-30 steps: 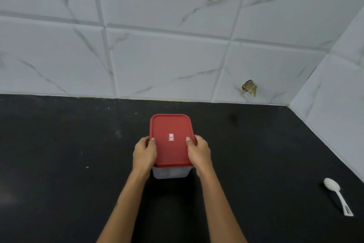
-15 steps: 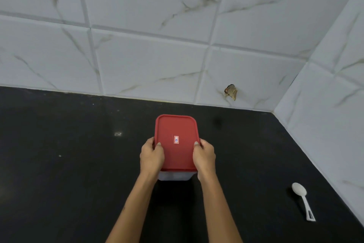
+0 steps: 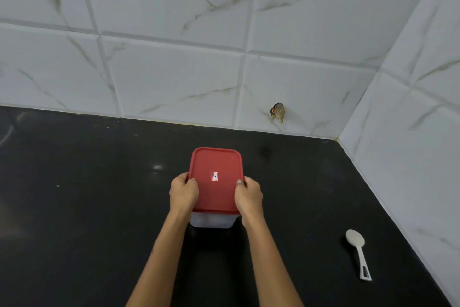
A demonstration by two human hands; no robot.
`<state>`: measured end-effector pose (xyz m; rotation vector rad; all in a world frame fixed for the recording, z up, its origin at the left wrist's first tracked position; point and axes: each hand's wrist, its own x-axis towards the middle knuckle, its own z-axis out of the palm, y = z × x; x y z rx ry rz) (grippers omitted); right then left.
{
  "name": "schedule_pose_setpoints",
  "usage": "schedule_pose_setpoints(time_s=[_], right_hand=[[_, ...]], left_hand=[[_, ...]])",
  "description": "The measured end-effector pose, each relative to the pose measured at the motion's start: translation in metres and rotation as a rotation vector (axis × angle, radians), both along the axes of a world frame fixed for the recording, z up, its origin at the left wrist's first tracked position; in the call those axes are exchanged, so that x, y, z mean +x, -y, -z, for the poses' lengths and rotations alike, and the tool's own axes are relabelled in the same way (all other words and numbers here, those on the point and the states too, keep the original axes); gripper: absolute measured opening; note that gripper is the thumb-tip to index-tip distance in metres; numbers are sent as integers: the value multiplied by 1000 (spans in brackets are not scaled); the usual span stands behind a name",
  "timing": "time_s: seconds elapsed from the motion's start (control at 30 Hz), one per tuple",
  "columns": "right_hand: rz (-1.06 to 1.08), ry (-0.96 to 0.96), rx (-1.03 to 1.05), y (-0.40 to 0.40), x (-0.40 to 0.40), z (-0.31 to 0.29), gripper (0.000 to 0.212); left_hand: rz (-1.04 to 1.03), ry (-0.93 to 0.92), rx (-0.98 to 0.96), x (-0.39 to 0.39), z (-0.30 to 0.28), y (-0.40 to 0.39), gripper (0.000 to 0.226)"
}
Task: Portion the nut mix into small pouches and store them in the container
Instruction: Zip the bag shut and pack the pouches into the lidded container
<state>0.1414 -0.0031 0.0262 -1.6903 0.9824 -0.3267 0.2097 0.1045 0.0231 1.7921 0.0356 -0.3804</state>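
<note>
Hands (image 3: 216, 194) grip red-lidded container (image 3: 214, 187) on both sides; translucent base; small label.

Even, soft light; dim black counter (image 3: 74, 207) with faint glare; wide-angle bending at edges; sharp focus.

red lid (image 3: 215, 179) | small sticker (image 3: 214, 177) | print too small to read

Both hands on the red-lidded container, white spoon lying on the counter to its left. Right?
Not quite. The spoon lies on the black counter to the right of the container, near the side wall, as the head view shows. The rest holds: the left hand and right hand both grip the red-lidded container.
</note>
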Motion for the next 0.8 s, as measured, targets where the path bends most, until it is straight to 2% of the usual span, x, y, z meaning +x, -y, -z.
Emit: schedule_pose_setpoints(time_s=[0.1, 0.2, 0.27, 0.33, 0.4, 0.5, 0.57, 0.63, 0.73, 0.8], right_hand=[[-62, 3, 16, 5, -3, -1, 22], [-124, -11, 45, 9, -4, -3, 30], [-138, -5, 85, 13, -8, -5, 42], [-120, 22, 75, 21, -15, -9, 49], [-68, 77, 44, 37, -28, -16, 45], [94, 196, 22, 72, -59, -21, 32], [242, 227, -45, 98, -87, -20, 25], [394, 187, -127, 123, -116, -15, 24], [571, 87, -133, 150, -153, -3, 25], [629, -20, -119, 160, -174, 10, 27]], left_hand=[[-7, 4, 43, -1, 0, 1, 27], [1, 25, 91, -1, -2, 0, 22], [-67, 146, 201, -5, -5, 3, 26], [-206, 364, 231, -16, -13, 9, 36], [-283, 571, 66, -31, -25, 24, 36], [-179, 642, -195, -62, -34, 64, 21], [6, 547, -273, -89, -19, 99, 13], [184, 313, -312, -120, 3, 131, 18], [423, -22, -211, -161, 26, 164, 29], [549, -146, -156, -185, 34, 178, 38]])
